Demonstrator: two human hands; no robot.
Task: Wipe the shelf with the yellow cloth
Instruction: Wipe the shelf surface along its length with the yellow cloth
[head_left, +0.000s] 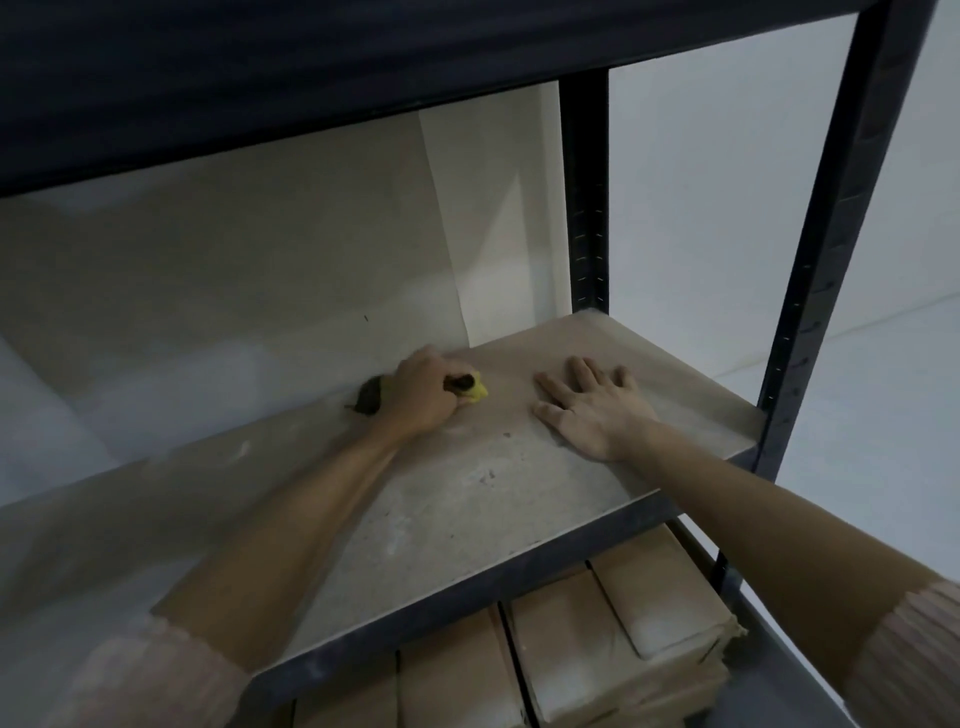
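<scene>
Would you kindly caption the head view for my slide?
Left hand grips a crumpled yellow cloth on the dusty beige shelf board; right hand rests flat beside it.

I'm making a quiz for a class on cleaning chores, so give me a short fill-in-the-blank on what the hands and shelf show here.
1. The left hand grips the ____ cloth on the shelf board.
2. The right hand rests ____ on the board, fingers spread.
3. On the level below the board lie brown ____.

Missing words: yellow; flat; boxes
</scene>
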